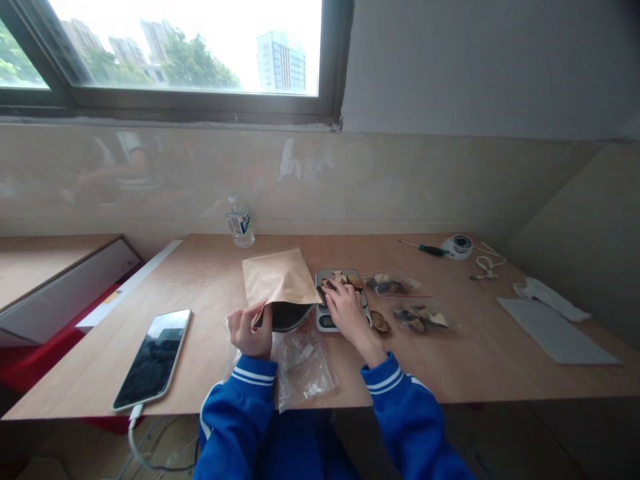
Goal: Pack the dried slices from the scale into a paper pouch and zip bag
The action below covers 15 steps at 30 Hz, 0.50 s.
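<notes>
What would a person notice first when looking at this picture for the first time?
At the table's middle, the left hand holds open a brown paper bag, while the right hand rests on dried slices piled on a small scale. A dark phone lies at the left, plugged into a cable, and two clear filled bags sit right of the scale.

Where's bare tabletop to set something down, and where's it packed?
Free: the stretch between the filled clear bags and the grey sheet; the strip between phone and kraft bag; the far edge between bottle and screwdriver. Crowded: the centre, around both hands, the kraft bag, scale and empty bag.
</notes>
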### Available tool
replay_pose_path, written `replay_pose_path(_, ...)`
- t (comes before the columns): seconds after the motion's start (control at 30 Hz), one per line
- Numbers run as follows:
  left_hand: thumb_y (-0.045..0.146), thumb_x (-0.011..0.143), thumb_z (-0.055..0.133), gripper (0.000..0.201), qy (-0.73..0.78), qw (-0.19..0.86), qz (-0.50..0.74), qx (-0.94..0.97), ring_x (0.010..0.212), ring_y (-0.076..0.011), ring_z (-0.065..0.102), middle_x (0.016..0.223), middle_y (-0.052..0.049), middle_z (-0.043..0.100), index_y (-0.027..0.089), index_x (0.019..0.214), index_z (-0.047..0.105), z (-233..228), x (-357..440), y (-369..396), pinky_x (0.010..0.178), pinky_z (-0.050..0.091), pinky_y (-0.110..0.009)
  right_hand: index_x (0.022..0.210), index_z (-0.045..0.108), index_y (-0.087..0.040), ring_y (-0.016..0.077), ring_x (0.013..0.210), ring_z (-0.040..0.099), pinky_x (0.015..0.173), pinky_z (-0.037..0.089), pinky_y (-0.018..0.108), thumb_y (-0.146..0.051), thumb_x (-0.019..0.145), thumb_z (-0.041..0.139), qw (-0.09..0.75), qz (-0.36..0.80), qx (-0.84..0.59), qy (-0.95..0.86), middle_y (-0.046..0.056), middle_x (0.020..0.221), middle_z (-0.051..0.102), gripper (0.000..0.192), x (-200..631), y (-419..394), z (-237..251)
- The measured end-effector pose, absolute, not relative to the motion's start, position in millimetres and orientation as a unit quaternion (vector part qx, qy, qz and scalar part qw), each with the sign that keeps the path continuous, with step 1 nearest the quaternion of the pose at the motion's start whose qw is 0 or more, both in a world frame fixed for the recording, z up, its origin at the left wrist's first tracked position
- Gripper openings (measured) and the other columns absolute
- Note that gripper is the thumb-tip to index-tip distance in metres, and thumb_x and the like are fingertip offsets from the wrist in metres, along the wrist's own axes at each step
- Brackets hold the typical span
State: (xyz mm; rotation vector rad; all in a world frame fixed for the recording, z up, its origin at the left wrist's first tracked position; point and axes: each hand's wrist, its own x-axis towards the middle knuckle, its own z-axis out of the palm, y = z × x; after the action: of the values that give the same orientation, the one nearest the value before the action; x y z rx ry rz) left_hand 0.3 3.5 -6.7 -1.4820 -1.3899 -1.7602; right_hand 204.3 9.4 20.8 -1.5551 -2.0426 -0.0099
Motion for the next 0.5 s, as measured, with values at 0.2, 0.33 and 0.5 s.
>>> replay_pose_path(0.2, 0.02, 0.074, 0.068, 0.007, -0.506, 0.225, -0.635, -0.539, 0.055, -0.0118, 0.043, 0.059, 0.001, 0.054, 0.019, 0.081, 0.069, -5, 0, 3, 0.058, 0.038, -0.026, 0.123, 0.056, -0.017, 0.0232, 0.109, 0.051, 0.094, 0.042, 0.042, -0.022, 0.094, 0.03, 0.404, 0.026, -0.549, -0.731, 0.012, 0.122, 0.057, 0.039, 233, 0, 13)
replay_pose_path(0.33, 0.021, 0.075, 0.067, 0.006, -0.504, 0.219, -0.638, -0.539, 0.054, -0.0115, 0.043, 0.058, 0.001, 0.053, 0.019, 0.08, 0.069, -4, 1, 3, 0.058, 0.038, -0.026, 0.126, 0.053, -0.018, 0.0226, 0.116, 0.05, 0.1, 0.041, 0.043, -0.027, 0.093, 0.033, 0.434, 0.049, -0.547, -0.715, 0.013, 0.123, 0.056, 0.04, 250, -2, 6)
replay_pose_path(0.5, 0.02, 0.075, 0.068, 0.007, -0.506, 0.229, -0.634, -0.538, 0.056, -0.0119, 0.044, 0.06, 0.001, 0.054, 0.019, 0.081, 0.069, -5, 2, 3, 0.057, 0.037, -0.025, 0.121, 0.056, -0.022, 0.0205, 0.123, 0.046, 0.102, 0.04, 0.04, -0.027, 0.093, 0.034, 0.477, 0.081, -0.536, -0.691, 0.011, 0.132, 0.048, 0.036, 249, -4, 12)
